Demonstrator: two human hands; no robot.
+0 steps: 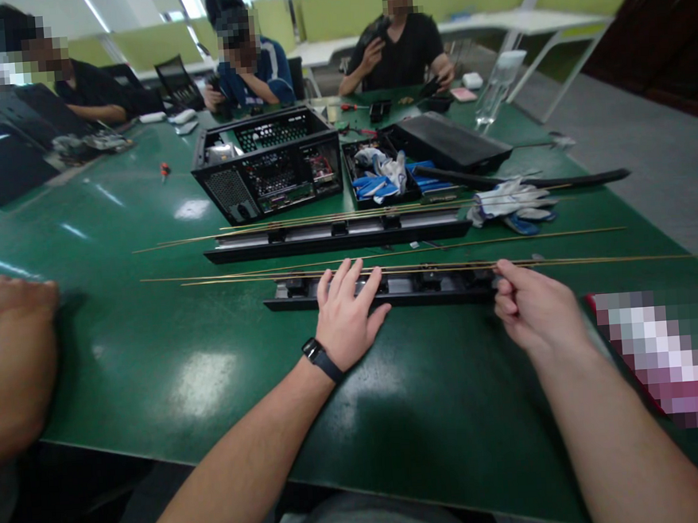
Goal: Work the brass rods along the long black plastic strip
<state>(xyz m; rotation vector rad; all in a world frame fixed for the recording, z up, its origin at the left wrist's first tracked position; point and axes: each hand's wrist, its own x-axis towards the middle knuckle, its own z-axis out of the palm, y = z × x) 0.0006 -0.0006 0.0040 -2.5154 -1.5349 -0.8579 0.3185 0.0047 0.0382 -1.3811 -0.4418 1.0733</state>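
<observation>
My left hand [348, 313], a dark watch on its wrist, lies with fingers spread over the nearer long black channel-shaped bar [328, 303]. Its fingertips rest across thin brass-coloured rods [224, 280] running lengthwise along that bar. At the bar's right end, my right hand [531, 300] is closed, with thumb and finger pinched at the line of a brass-coloured rod [624, 258], which stretches on past the hand to the right. The curled fingers hide part of the bar's end. Dark blocks [430, 276] sit inside the channel. Behind it is a second similar bar [335, 238], with more rods over it.
An open black computer case [271, 167] stands behind the bars. Beside it are a tray [353, 201] with gloves [382, 171] and a black tube [558, 181]. More gloves [515, 202] lie right. A neighbour's arm [18, 356] rests at left; several people sit across the table.
</observation>
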